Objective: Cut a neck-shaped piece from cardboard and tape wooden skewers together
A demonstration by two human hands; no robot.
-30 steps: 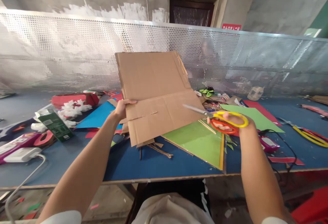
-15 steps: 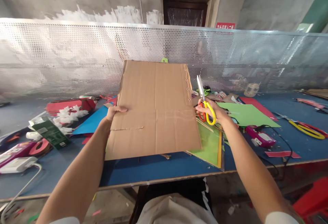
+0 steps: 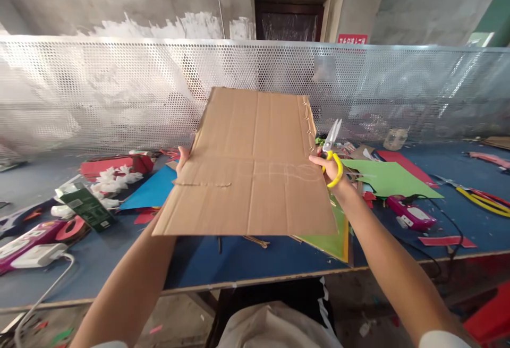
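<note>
A large brown cardboard sheet (image 3: 239, 135) is held up above the table, its near edge toward me. It has creases, a slit on the left side and staples along the upper right edge. My left hand (image 3: 182, 161) grips its left edge, thumb pointing up and most fingers hidden behind the sheet. At the right edge, my right hand (image 3: 330, 170) pinches the cardboard and also holds scissors (image 3: 333, 149) with a yellow handle. Their blades point up and away, slightly apart.
Green paper (image 3: 392, 178), blue paper (image 3: 147, 187) and a dark green box (image 3: 85, 207) lie on the blue table (image 3: 235, 263). Purple power strips (image 3: 410, 212) sit on both sides. Another pair of scissors (image 3: 474, 194) rests far right. A perforated metal screen (image 3: 159, 82) stands behind.
The cardboard has tilted flatter, with its near edge coming toward me, and shifted right. My left thumb has come off its top face; the right hand and scissors moved slightly right.
</note>
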